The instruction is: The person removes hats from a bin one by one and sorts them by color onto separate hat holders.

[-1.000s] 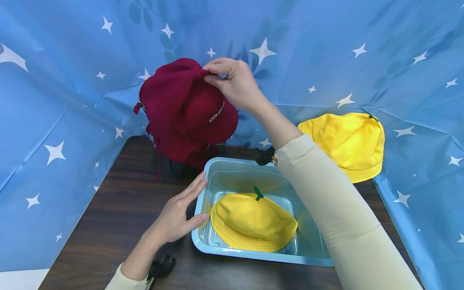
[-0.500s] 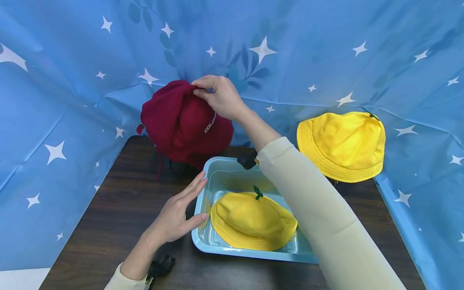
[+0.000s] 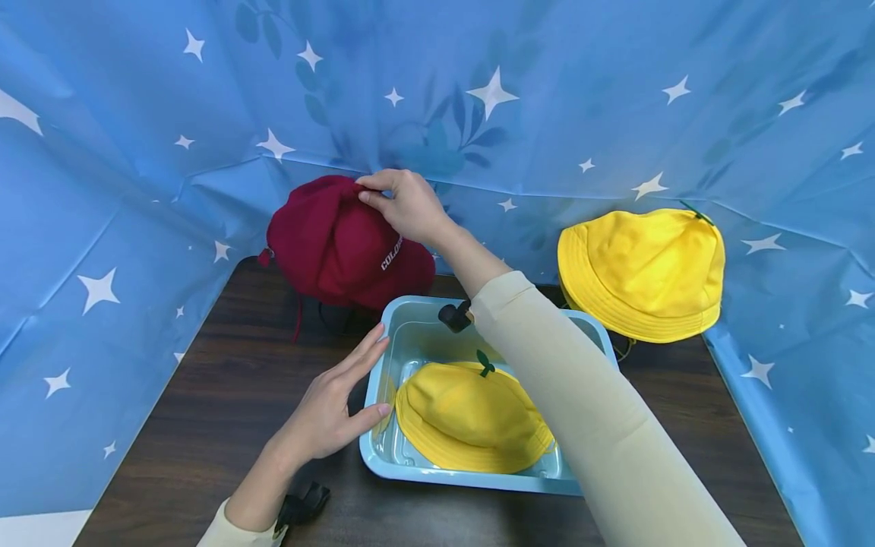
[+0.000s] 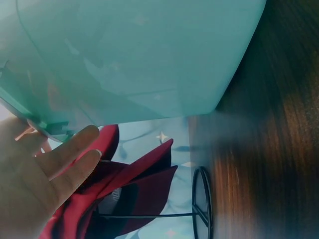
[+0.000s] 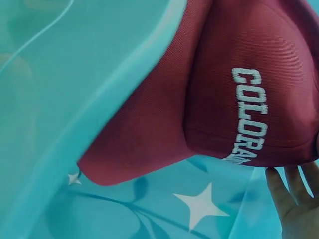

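My right hand [image 3: 410,207] pinches the top of a dark red baseball cap [image 3: 342,243] at the back left. White letters beginning "COLORA" run across its front panel, readable in the right wrist view. In the left wrist view, more than one dark red brim [image 4: 144,172] shows around a black wire stand [image 4: 154,216]. My left hand [image 3: 324,418] lies against the left rim of a light blue plastic basin [image 3: 478,480], fingers extended. Inside the basin sits a yellow bucket hat [image 3: 472,418] with a green sprout on top, partly covered by my right sleeve.
Another yellow bucket hat [image 3: 642,273] with a green sprout stands raised at the back right. All of it is on a dark wood table [image 3: 225,395]. A blue cloth with white stars [image 3: 492,95] hangs behind and along both sides.
My right hand has come down and slightly left, lowering the dark red cap toward the table. My left hand has stayed at the basin's rim.
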Demonstrator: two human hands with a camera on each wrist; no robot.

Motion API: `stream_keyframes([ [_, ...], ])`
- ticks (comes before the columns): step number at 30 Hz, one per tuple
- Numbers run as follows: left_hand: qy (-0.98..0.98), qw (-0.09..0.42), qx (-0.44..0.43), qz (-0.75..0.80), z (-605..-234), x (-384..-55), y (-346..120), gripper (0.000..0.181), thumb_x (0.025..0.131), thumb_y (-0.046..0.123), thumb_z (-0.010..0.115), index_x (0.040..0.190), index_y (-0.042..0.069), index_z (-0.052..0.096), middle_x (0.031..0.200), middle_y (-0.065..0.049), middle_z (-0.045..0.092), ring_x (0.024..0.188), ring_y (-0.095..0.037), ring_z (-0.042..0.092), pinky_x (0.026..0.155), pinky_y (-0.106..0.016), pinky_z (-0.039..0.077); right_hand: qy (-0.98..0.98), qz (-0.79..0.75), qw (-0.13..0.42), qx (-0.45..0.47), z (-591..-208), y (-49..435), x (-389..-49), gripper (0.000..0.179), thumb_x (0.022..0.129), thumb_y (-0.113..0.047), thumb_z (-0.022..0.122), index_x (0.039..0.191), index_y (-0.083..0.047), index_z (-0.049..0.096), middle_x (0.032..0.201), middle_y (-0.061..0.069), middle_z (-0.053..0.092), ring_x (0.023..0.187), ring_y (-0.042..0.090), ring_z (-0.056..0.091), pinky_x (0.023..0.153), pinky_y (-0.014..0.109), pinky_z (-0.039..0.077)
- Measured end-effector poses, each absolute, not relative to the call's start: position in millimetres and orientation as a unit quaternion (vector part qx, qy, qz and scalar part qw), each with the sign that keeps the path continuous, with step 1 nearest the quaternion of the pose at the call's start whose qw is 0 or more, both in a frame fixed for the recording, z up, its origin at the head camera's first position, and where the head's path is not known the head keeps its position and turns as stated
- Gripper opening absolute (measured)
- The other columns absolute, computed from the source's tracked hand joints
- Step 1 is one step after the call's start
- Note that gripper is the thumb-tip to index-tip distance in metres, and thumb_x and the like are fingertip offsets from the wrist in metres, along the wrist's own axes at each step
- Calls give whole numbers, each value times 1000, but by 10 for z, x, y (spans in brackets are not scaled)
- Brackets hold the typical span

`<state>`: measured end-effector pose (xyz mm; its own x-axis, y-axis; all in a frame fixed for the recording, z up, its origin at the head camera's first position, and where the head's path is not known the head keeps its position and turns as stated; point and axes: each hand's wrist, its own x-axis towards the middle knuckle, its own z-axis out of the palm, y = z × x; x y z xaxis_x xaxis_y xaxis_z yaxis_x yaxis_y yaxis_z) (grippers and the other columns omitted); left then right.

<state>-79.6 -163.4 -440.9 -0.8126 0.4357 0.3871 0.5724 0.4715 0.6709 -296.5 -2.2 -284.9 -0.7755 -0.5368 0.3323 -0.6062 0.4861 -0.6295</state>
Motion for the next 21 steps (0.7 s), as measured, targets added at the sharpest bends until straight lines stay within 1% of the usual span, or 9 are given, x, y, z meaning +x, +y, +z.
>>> stream_keyframes([
  [3,-854,83,-296,-419,-4410,-795,-1637,79,92,23,72,162,6,38,173,-5,26,149,-30,43,105,-65,47,-863,375,41,336,-2913,-38,-2961,35,104,-18,66,138,-11,69,133,7,71,126,20,63,105,30,50],
  [8,-855,83,-295,-419,-4414,-792,-1638,80,92,23,72,162,7,38,173,-4,26,150,-29,42,105,-64,48,-870,364,29,330,-2995,-47,-2964,38,105,-21,65,141,-12,67,137,7,70,129,20,62,106,29,49],
  [10,-855,81,-294,-419,-4414,-792,-1638,80,92,23,72,162,7,38,173,-4,26,150,-29,42,105,-64,49,-876,356,23,325,-3019,-40,-2967,38,106,-22,63,142,-12,66,137,7,69,129,20,61,106,31,49],
  [14,-856,81,-294,-419,-4411,-794,-1639,79,92,23,72,162,6,38,173,-4,26,150,-29,42,105,-63,49,-891,327,12,314,-3053,-21,-2979,38,107,-24,61,144,-15,65,140,5,68,132,19,60,118,38,38],
  [17,-856,80,-294,-419,-4406,-797,-1639,79,93,23,72,162,6,38,173,-4,26,150,-29,42,105,-63,48,-898,312,6,309,-3067,-6,-2984,39,108,-25,60,145,-16,64,143,5,66,135,19,58,122,40,34],
  [18,-856,79,-293,-418,-4405,-797,-1638,79,93,24,72,162,6,38,173,-4,26,150,-29,42,105,-63,48,-900,310,4,307,-3070,1,-2987,39,108,-25,60,146,-16,63,144,5,65,135,19,58,120,38,36],
  [21,-856,76,-291,-419,-4401,-798,-1637,79,93,24,72,162,6,38,173,-3,25,150,-29,41,106,-63,48,-899,315,0,305,-3061,25,-2983,42,107,-26,61,148,-16,61,146,6,63,132,20,59,107,34,48],
])
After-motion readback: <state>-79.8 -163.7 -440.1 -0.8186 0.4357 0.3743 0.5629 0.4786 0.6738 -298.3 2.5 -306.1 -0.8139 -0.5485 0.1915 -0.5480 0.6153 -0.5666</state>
